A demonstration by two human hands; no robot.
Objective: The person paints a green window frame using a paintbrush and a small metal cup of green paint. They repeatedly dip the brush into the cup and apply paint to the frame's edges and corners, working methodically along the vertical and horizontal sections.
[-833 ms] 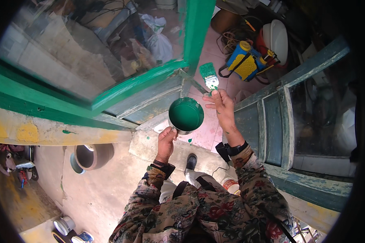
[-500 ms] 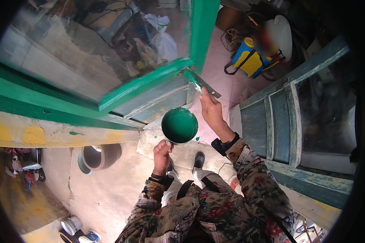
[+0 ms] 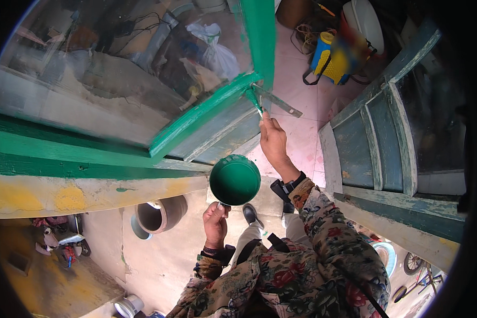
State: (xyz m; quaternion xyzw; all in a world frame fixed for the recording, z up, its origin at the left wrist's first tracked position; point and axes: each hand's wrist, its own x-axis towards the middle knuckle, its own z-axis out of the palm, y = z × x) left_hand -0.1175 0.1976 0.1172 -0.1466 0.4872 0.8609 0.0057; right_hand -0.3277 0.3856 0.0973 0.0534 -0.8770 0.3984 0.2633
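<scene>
My left hand (image 3: 215,222) grips the handle of a round pot of green paint (image 3: 235,180), held level below the door. In my right hand (image 3: 273,139) is a paintbrush (image 3: 255,100), its bristles coated in green. The brush tip meets the edge of the glazed door (image 3: 204,114), where the freshly green rail joins the upright. Below that rail, the door's lower panel (image 3: 217,139) shows worn grey-blue paint. A flat grey strip (image 3: 281,100) juts out from the door edge just beyond my right fingers.
To the right stands another door leaf (image 3: 376,143) with peeling paint. A blue and yellow tank with a strap (image 3: 323,55) sits on the pink tiled floor (image 3: 297,100) beyond. A brown jar (image 3: 167,212) stands at the left by the wall, and a white bucket (image 3: 128,306) lies lower left.
My view has shifted slightly. The brush has swung more upright against the door edge, and my right hand now sits below the grey strip. The left hand still holds the paint pot.
</scene>
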